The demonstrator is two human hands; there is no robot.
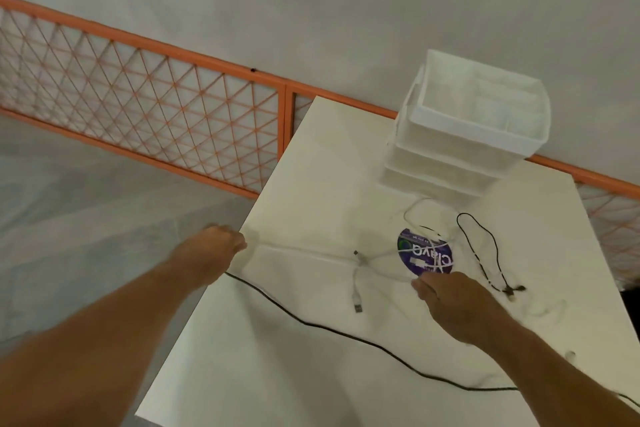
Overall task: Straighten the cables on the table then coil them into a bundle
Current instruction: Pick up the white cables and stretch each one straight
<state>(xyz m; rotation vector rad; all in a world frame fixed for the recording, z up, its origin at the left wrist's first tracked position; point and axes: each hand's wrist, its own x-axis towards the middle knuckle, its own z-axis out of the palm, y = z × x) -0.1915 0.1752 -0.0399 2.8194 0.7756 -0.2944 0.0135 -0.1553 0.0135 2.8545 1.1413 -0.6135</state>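
White cable in closed grip of left hand; grip of right hand unclear; purple disc, stacked baskets beyond

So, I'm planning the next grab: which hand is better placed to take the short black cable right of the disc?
Right. The right hand sits beside the disc, close to the short black cable. The left hand is far off at the table's left edge, gripping the white cable.

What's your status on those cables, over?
Left hand grips white cable at table edge, pulled taut. Right hand on the tangle, grip unclear. Nothing coiled yet; purple disc under the white cable, black cable across the front.
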